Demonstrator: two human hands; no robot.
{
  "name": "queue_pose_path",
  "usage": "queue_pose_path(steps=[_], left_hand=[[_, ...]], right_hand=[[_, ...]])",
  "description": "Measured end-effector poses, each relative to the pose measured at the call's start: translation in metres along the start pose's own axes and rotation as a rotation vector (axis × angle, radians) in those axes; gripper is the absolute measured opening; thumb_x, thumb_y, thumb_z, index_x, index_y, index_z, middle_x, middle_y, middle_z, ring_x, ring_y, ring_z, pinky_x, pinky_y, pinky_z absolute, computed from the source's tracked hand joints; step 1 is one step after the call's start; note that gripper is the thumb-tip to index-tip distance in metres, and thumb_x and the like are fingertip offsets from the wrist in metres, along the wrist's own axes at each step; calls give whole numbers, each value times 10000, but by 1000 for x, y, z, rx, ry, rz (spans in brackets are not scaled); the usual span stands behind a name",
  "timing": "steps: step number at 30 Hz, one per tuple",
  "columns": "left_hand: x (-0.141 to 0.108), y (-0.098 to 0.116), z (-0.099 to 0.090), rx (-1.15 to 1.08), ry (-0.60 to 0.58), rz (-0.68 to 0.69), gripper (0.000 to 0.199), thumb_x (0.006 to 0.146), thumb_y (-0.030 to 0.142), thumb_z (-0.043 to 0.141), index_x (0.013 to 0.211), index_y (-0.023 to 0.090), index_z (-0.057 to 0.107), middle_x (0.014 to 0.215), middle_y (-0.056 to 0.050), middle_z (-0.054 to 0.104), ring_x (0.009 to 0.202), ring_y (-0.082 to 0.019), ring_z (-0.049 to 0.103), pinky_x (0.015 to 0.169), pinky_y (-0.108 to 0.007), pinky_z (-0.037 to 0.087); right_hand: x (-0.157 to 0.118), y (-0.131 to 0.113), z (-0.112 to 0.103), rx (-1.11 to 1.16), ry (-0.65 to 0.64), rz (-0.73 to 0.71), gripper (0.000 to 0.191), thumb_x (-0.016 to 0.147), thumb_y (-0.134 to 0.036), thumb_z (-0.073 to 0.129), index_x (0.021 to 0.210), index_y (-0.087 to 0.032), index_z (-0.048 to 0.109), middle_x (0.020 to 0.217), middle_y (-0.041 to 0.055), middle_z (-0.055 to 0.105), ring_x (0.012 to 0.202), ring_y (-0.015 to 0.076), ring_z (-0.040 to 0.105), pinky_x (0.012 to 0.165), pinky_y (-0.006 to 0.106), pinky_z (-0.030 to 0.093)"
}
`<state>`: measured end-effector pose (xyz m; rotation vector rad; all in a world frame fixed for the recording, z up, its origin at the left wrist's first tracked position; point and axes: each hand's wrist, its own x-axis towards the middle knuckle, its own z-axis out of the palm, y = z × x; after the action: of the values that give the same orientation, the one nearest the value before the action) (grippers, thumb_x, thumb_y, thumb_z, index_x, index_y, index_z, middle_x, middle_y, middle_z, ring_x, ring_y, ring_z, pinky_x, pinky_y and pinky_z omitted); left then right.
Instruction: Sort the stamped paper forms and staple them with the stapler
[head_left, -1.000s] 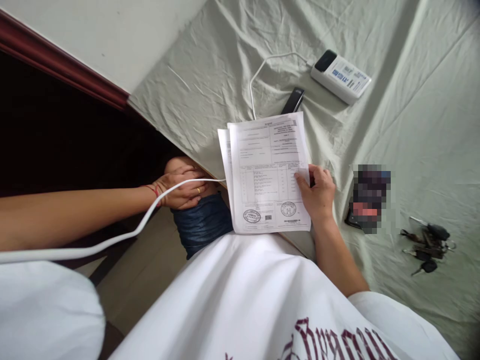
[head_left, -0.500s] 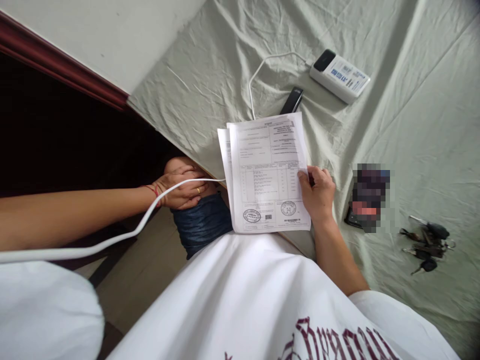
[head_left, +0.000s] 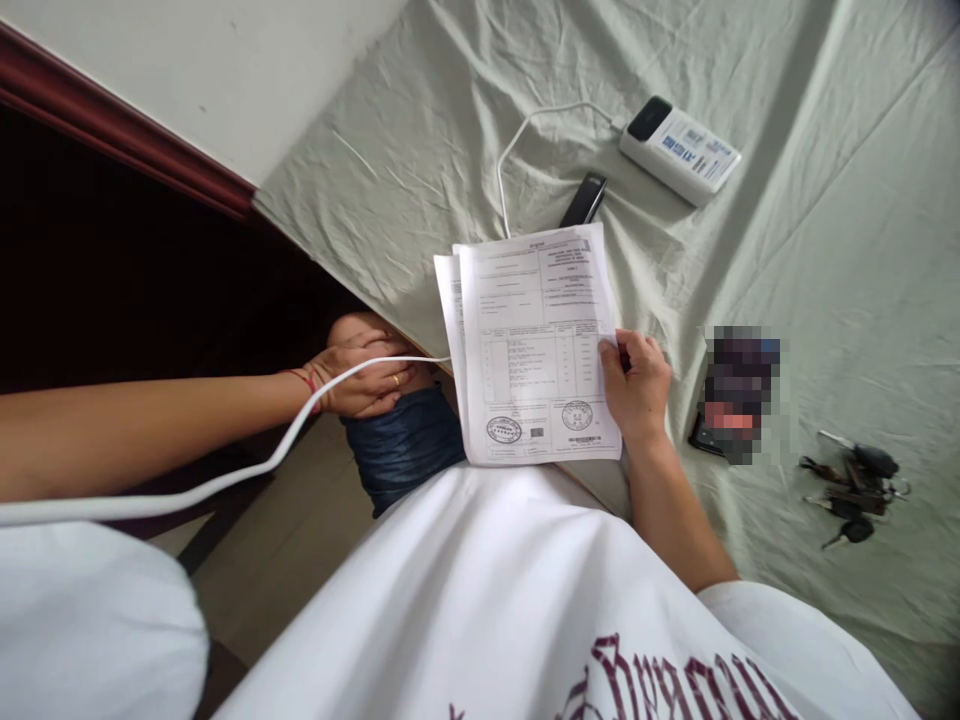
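My right hand (head_left: 639,383) pinches the right edge of several printed sheets of paper (head_left: 536,350), thumb on top and the other fingers partly hidden. The top sheet bears a table and two round ink stamps. Another sheet's edge sticks out on the left. My left hand (head_left: 365,374) lies flat over my bare knee, fingers stretched out and holding nothing. It wears a ring and a red wrist thread. A white cable (head_left: 247,474) passes over that wrist and goes behind the sheets.
On the pale green cloth (head_left: 427,150) lie a white power bank (head_left: 680,152) with a cable plugged in, a black object (head_left: 583,202) partly under the papers, a phone-like object (head_left: 739,395) blurred by pixels, and a bunch of keys (head_left: 856,488). A dark red edge (head_left: 127,110) runs at upper left.
The papers and my right hand have shifted very slightly. My left hand stays on the knee.
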<state>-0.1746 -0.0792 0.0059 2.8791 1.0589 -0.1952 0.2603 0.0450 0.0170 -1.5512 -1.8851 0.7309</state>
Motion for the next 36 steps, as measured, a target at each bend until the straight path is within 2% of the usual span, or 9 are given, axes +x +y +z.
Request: queue_pose_path(steps=[8,14,18,23,27,32,36], left_hand=[[-1,1,4,22,34,3,323,937,367,584,1113,163,763,1255,-135,754,1260,-312,621,1221,-545,336],[2,2,1,40,-42,-3,294,942,337,576,1059,159,778,1278,-145,748,1288,-329,607,1249,-580,270],[4,2,-1,41,-84,-3,364,933,392,589,1134,147,769,1289,-164,735,1280,-337,600,1243,-554,277],[7,1,-3,31,-43,-1,374,952,417,557,1120,151,758,1227,-150,756,1194,-315,633,1213,-534,317],[12,2,-8,20,-21,18,369,955,406,546,1120,148,752,1236,-149,750,1224,-312,619,1221,-518,318],[10,0,-5,7,-53,5,399,937,409,591,1180,140,757,1331,-171,712,1321,-336,578,1235,-538,315],[2,-2,3,24,-46,2,373,919,415,612,1154,173,772,1356,-144,710,1340,-343,568,1233,-558,318]], right_hand=[[0,1,0,-11,-8,-5,170,932,-373,533,903,-248,645,735,8,601,762,220,530,780,391,459],[0,0,0,1,3,-5,171,931,-373,534,908,-250,650,739,8,596,758,219,533,782,392,459],[0,-1,0,4,1,1,160,929,-368,536,905,-253,644,735,6,592,751,218,531,787,393,463],[0,-2,-1,12,-5,4,172,932,-369,527,906,-246,645,735,7,587,755,218,531,794,394,465],[-1,-1,0,6,-7,-5,174,936,-367,521,904,-250,645,739,11,602,763,222,529,793,395,465],[-1,1,0,-35,32,-65,197,972,-344,488,934,-252,658,873,47,695,824,229,569,802,386,486],[-3,-3,-6,2,107,-81,233,1007,-336,467,977,-236,675,935,60,694,798,199,606,761,350,497]])
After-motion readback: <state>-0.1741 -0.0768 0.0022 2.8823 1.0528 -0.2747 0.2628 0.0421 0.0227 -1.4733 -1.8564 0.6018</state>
